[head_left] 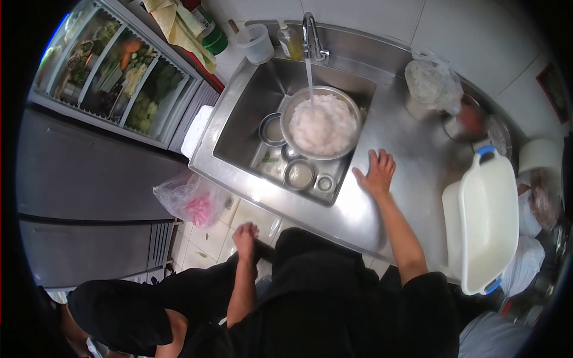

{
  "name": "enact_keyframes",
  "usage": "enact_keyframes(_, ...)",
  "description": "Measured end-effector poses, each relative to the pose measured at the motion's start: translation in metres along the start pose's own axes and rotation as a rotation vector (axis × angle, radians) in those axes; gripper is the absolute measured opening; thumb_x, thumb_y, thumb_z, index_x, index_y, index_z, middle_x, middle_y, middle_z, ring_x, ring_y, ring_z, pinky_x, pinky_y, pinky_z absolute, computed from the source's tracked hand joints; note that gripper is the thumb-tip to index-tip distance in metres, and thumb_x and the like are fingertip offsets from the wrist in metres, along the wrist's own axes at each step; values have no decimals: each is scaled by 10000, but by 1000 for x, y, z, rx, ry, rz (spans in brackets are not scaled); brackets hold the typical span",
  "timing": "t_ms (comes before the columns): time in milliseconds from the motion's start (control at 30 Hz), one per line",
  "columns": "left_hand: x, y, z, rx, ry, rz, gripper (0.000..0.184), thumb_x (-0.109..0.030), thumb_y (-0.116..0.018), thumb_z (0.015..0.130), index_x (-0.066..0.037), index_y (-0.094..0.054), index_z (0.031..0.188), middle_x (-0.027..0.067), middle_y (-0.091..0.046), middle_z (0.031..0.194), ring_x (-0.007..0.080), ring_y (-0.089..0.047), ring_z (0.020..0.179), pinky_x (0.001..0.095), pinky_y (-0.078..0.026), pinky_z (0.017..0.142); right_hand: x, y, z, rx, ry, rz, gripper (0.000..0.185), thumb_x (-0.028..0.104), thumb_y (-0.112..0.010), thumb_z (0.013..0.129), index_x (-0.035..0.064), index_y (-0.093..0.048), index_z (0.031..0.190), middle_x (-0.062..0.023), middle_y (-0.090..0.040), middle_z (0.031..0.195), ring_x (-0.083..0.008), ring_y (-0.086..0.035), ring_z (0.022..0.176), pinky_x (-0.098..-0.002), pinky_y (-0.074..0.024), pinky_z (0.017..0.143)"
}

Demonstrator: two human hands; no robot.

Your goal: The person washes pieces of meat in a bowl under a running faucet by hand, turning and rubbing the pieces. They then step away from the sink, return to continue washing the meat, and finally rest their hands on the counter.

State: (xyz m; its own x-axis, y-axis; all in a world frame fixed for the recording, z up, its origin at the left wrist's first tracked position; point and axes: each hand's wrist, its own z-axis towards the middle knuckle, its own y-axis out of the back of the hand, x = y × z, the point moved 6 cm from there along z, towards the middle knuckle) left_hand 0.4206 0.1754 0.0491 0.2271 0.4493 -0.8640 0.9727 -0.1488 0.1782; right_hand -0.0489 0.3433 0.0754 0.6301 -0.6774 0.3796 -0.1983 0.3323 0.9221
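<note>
My right hand point(377, 173) rests on the steel counter beside the sink, its fingers spread and nothing in it. My left hand point(245, 238) hangs over the floor in front of the sink, fingers curled in with nothing visible in them. Inside the sink point(239, 122) a large metal bowl point(286, 134) is heaped with pale pinkish-white pieces point(322, 126), which look like raw meat. Water from the running faucet point(307, 45) falls onto them. Around the bowl sit several smaller metal bowls, among them a round one point(299, 174) holding cloudy water.
A white tub point(489, 221) with blue handles leans at the counter's right. Bagged containers point(433, 83) stand along the wall. A soap bottle point(290, 42) and clear bucket point(255, 45) are behind the sink. A person in a black cap point(119, 313) is at lower left, near the fridge point(101, 179).
</note>
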Motion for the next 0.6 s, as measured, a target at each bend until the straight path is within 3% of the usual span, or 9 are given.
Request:
enact_keyframes(233, -97, -112, 3, 206, -334, 169, 232, -189, -609, 946, 15, -661, 1044, 82, -696, 866, 154, -659, 745, 276, -514, 667, 24, -11, 27, 28, -36, -38, 846, 563, -678, 763, 133, -367, 1422, -177, -264, 1461, -458, -156, 1379, -636, -22, 1136)
enact_keyframes(333, -93, -161, 28, 304, -439, 476, 249, -175, -658, 909, 8, -660, 1077, 70, -707, 915, 165, -669, 796, 267, -509, 681, 28, -10, 29, 25, -62, -28, 845, 516, -696, 749, 132, -367, 1426, -181, -276, 1458, -450, -163, 1390, -630, -26, 1144)
enact_keyframes(433, -80, -216, 63, 440, -419, 572, 397, -263, -714, 841, 18, -658, 1117, 174, -701, 1009, 241, -673, 916, 342, -514, 828, 31, -8, 30, -11, -83, -9, 824, 433, -718, 728, 129, -382, 1416, -184, -294, 1445, -454, -179, 1381, -618, -53, 1151)
enact_keyframes(533, -52, -268, 109, 529, -359, 480, 467, -288, -715, 822, 20, -637, 1163, 193, -689, 1064, 287, -659, 1005, 363, -500, 876, 32, -9, 31, -32, -74, -38, 807, 417, -720, 717, 124, -404, 1400, -184, -308, 1431, -454, -193, 1372, -617, -69, 1150)
enact_keyframes(600, -41, -300, 140, 532, -330, 564, 479, -240, -716, 832, 53, -596, 1193, 174, -682, 1044, 217, -643, 900, 320, -507, 766, 33, -8, 33, -45, -80, -47, 800, 392, -718, 695, 118, -421, 1386, -179, -319, 1422, -455, -210, 1361, -611, -85, 1152)
